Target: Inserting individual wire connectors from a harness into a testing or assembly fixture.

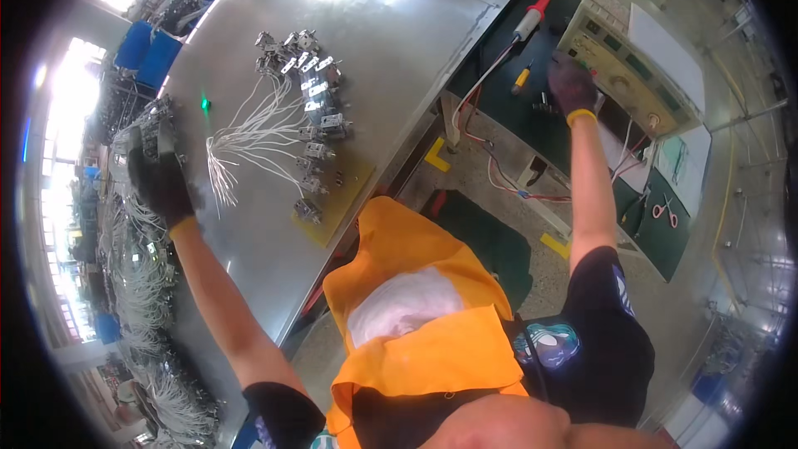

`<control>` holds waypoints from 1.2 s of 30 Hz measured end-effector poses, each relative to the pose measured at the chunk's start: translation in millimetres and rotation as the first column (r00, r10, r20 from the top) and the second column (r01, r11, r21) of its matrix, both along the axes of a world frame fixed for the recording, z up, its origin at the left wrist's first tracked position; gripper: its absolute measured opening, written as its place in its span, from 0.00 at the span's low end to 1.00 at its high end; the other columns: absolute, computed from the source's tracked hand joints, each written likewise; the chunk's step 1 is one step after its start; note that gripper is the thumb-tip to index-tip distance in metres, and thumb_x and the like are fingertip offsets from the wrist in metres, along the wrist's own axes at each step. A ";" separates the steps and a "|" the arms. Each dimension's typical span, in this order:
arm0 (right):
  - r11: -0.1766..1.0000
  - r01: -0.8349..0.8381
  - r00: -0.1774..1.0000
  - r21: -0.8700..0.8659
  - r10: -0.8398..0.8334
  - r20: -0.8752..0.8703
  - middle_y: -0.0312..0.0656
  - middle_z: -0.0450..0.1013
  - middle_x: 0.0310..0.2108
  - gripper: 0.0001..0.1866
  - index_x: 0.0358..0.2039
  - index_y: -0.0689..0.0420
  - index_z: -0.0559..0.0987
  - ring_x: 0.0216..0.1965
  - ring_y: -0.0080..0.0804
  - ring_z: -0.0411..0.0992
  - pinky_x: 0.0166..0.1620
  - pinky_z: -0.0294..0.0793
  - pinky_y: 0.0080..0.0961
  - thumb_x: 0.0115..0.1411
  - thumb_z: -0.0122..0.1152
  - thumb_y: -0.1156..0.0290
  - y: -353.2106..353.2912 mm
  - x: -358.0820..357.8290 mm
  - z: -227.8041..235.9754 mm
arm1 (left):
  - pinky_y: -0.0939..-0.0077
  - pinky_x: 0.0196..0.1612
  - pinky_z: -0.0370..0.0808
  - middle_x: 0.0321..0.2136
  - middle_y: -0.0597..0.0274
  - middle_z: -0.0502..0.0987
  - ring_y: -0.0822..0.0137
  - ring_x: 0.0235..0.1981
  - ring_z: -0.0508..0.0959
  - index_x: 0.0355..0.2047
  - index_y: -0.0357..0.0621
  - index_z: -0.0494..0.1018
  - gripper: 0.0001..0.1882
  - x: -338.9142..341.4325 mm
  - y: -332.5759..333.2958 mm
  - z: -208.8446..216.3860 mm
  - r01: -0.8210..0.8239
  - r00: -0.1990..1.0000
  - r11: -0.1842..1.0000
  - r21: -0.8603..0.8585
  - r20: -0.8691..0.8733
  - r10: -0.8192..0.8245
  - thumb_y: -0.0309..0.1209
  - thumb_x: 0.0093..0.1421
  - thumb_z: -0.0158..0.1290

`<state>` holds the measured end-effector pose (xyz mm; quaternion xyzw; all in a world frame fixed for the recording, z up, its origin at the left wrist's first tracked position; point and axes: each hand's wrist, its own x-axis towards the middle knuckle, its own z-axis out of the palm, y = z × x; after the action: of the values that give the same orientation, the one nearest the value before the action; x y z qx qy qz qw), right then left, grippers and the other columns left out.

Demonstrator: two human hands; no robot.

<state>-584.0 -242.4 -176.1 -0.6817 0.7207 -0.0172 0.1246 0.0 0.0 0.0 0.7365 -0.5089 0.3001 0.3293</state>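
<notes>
Though grips unclear, left fingers (pixel 169 158) by metal parts (pixel 151 119), right fingers (pixel 565 71) beside tester (pixel 632 87).

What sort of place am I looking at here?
Probably an electrical workshop or factory floor: small white-wired metal parts lie on a metal table, and a boxy panelled instrument and a red-tipped probe are close by.

The head view looks steeply down from the wearer's head, fisheye-wide, close above the orange apron (pixel 440 353) at six o'clock. It spans the metal table (pixel 399 75) toward eleven, the green-topped bench (pixel 532 126) toward two, the left hand (pixel 158 175) at nine and right hand (pixel 572 86) at two.
</notes>
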 end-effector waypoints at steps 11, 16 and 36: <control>0.881 -0.383 0.924 -0.276 0.364 -0.121 0.48 0.75 0.39 0.15 0.43 0.52 0.79 0.42 0.53 0.72 0.49 0.73 0.44 0.56 0.49 0.72 73.1 10.8 -46.9 | 0.52 0.60 0.66 0.57 0.36 0.68 0.35 0.58 0.68 0.66 0.43 0.55 0.47 135.0 6.9 -205.2 -0.307 0.641 0.715 0.629 -0.419 0.643 0.54 0.51 0.56; 0.929 -0.127 0.912 -0.349 0.248 0.328 0.46 0.76 0.32 0.15 0.43 0.54 0.79 0.35 0.46 0.74 0.42 0.75 0.36 0.56 0.52 0.75 67.8 -24.0 -39.3 | 0.50 0.59 0.67 0.57 0.39 0.69 0.42 0.58 0.71 0.63 0.39 0.58 0.39 95.3 -5.5 -240.8 -0.285 0.632 0.601 0.746 -0.325 0.704 0.48 0.57 0.52; 0.995 0.043 -0.116 -0.090 0.094 0.989 0.30 0.74 0.36 0.15 0.50 0.50 0.74 0.33 0.16 0.72 0.32 0.71 0.17 0.66 0.56 0.60 24.3 170.6 -6.6 | 0.62 0.58 0.69 0.58 0.48 0.69 0.51 0.57 0.71 0.58 0.50 0.70 0.25 219.5 -33.2 -265.6 -0.337 0.929 0.525 0.782 0.185 0.321 0.47 0.67 0.39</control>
<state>-413.4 -218.2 -182.7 -0.4587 0.3710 -0.5513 0.5899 219.5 -33.2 -265.6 0.8843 -0.4434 0.1020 -0.1047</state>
